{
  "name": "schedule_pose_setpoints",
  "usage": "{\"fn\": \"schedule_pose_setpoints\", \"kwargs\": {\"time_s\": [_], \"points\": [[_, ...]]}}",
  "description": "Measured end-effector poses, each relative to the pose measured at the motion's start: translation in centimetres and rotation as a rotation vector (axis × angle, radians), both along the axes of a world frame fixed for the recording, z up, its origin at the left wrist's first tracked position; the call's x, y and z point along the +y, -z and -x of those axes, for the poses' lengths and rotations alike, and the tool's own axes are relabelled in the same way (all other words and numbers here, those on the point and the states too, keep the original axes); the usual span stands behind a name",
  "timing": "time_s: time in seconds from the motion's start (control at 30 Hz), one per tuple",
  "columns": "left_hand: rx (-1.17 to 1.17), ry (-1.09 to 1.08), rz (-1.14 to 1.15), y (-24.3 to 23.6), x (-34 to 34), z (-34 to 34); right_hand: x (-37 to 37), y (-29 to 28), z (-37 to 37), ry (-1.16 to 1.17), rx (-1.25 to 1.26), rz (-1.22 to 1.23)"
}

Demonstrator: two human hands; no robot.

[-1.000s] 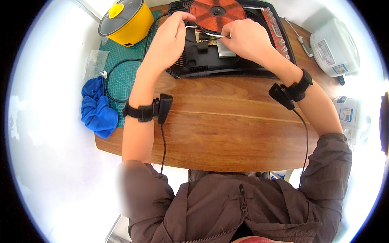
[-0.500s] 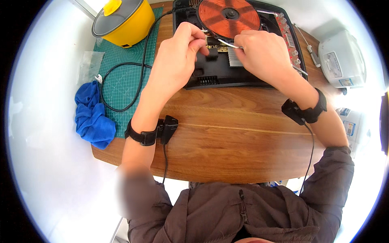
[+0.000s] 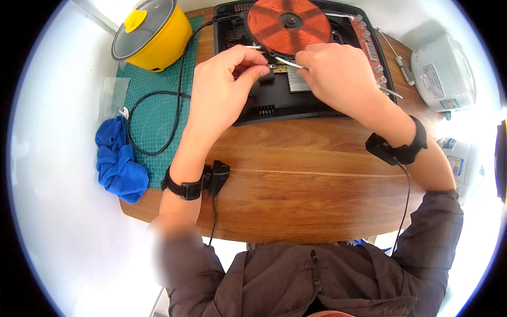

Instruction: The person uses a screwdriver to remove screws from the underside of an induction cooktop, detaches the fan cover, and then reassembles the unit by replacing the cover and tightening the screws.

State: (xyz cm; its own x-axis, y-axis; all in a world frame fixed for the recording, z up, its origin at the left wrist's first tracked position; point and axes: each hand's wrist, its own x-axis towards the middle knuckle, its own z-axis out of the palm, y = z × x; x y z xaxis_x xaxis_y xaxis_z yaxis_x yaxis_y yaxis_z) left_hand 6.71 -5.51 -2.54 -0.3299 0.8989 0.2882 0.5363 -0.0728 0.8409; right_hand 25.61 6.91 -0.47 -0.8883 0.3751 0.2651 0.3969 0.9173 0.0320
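Note:
An opened black induction cooker (image 3: pixel 311 100) lies on the wooden table, its copper coil (image 3: pixel 288 24) exposed at the back. My left hand (image 3: pixel 224 90) hovers over the cooker's front left, thumb and forefinger pinched on a thin white wire (image 3: pixel 288 62). My right hand (image 3: pixel 340 76) pinches the same wire from the right, just below the coil and above a ribbed metal heat sink (image 3: pixel 296 84). Both wrists wear black bands with cables.
A yellow cooking pot with a grey lid (image 3: pixel 150 34) stands on a green cutting mat (image 3: pixel 153 121) at the left, a black power cord (image 3: pixel 158 95) looped on it. A blue cloth (image 3: pixel 119 164) lies beside it. A white device (image 3: pixel 443 74) sits at the right.
The view has shifted closer over the cooker. Both hands stay pinched on the wire by the coil, and they have drawn slightly closer together over the heat sink.

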Motion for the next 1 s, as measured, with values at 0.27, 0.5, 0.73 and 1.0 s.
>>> {"fn": "schedule_pose_setpoints", "kwargs": {"time_s": [0.27, 0.5, 0.73, 1.0], "points": [[0.225, 0.156, -0.046, 0.6, 0.7, -1.2, -0.1, 0.2, -0.2, 0.028, -0.03, 0.052], [0.382, 0.118, -0.048, 0.9, 1.3, -1.2, 0.1, -0.1, -0.1, 0.032, -0.038, 0.028], [0.306, 0.086, 0.026, -0.3, 0.8, 0.4, 0.2, -2.1, -0.6, 0.052, 0.019, 0.078], [-0.245, 0.12, 0.006, -0.4, 0.5, 1.0, -4.1, -14.2, -0.7, 0.202, 0.328, 0.637]]}}
